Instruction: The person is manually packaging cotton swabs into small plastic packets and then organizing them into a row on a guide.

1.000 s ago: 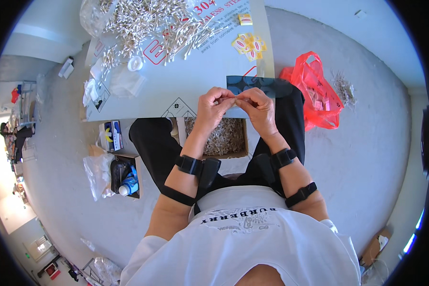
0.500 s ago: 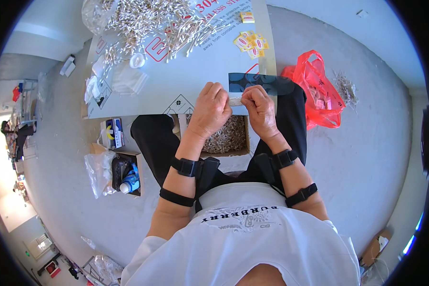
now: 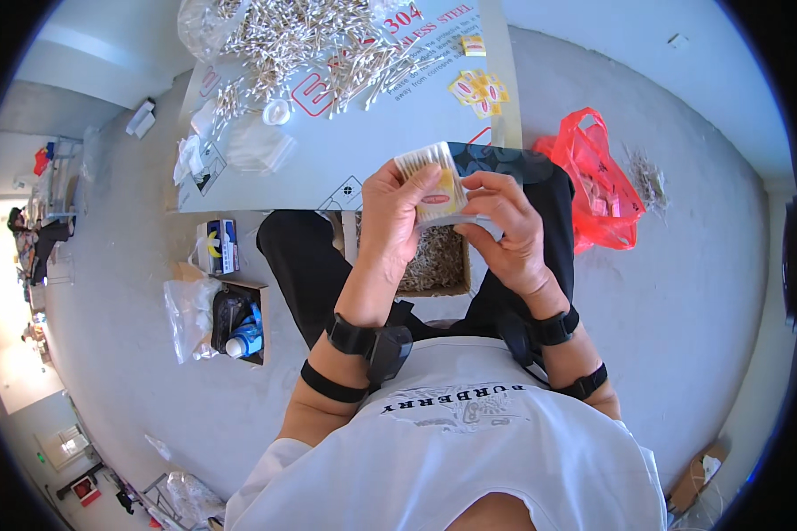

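A clear plastic bag of cotton swabs (image 3: 439, 200) with a yellow label card inside is held up over the near edge of the table. My left hand (image 3: 387, 217) grips it from the left, thumb lying across its front and the other fingers hidden behind. At the bag's lower right end, my right hand (image 3: 515, 232) has its fingers bent around the clear plastic edge, thumb below. Beneath both hands, between my knees, a cardboard box (image 3: 467, 290) contains many loose swabs. Several small yellow label cards (image 3: 480, 91) lie at the table's right side.
A large heap of loose swabs (image 3: 297, 44) covers the back of the table (image 3: 398, 133). Nearer left are a stack of clear bags (image 3: 261, 149) and a round white lid-like piece (image 3: 276, 112). A red plastic bag (image 3: 604, 199) stands right; a box with a blue bottle (image 3: 248, 341) is left.
The bag has turned so that its swabs and yellow label face up. My left thumb now lies across it, and my right hand has shifted lower and right, its fingers less tightly curled.
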Motion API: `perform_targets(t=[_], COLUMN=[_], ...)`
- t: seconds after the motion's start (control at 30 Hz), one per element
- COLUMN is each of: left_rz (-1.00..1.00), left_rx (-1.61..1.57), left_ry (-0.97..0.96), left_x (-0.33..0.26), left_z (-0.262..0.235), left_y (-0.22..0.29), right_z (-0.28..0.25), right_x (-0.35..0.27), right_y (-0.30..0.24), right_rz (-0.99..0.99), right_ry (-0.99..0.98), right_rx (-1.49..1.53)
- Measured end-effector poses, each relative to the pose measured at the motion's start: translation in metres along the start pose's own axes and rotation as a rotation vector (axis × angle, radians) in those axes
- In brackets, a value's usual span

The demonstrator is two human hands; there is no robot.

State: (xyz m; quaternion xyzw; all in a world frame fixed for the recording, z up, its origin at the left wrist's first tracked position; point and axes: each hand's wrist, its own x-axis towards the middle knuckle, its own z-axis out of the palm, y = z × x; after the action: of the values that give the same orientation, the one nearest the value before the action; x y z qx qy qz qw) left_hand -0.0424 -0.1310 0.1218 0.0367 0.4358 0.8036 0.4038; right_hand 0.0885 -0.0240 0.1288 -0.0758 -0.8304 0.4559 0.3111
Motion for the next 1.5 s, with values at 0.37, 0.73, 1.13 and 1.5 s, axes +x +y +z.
perform_targets(t=[0.37,0.73,1.13,1.5], left_rz=[0.578,0.984,0.812,0.83], left_rx=[0.514,0.835,0.823,0.803], left_ry=[-0.239,-0.384,-0.382,-0.442], left_x=[-0.039,-0.038,-0.04,-0.038], left_z=[0.024,0.02,0.025,0.024], left_y=[0.013,0.032,0.031,0.03], right_z=[0.003,0.005,0.005,0.007], right_x=[0.006,0.001,0.002,-0.001], right_y=[-0.013,-0.017,-0.017,-0.012], right_rz=[0.336,0.222,0.23,0.248], right_ry=[0.03,-0.014,0.025,0.047], right_rx=[0.634,0.647,0.612,0.627])
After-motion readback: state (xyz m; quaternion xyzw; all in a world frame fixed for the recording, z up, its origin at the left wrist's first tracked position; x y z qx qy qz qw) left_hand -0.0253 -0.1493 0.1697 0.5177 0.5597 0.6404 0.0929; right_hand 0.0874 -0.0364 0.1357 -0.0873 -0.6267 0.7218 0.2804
